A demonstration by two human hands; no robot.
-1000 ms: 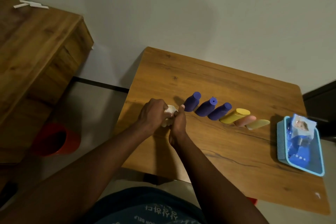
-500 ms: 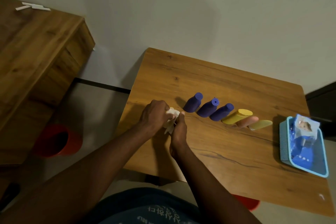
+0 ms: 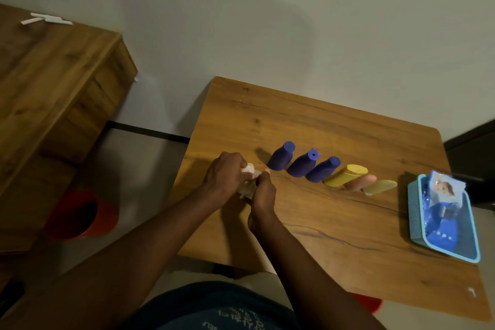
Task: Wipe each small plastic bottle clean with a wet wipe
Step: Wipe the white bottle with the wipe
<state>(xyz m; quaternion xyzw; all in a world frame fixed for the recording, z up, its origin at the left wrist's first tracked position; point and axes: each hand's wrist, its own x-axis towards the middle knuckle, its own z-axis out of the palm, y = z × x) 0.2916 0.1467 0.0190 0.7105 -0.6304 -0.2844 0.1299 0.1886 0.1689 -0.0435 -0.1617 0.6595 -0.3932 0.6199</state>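
While both hands bunch the crumpled white wet wipe (image 3: 247,178) near the wooden table's (image 3: 321,222) left edge, the nearest dark-blue small plastic bottle (image 3: 280,158) stands just right of them, its long axis slanting far-right. The right hand (image 3: 263,193) is nearer. Left hand (image 3: 225,173) and right-hand fingers curl around the wipe; any enclosed bottle cannot be confirmed.

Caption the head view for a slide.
Left hand and right hand hold a white wipe beside a row of six bottles on a wooden table.

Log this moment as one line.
left hand grips wet wipe | right hand pinches wet wipe | anything inside wipe: hidden | row of bottles on table: untouched
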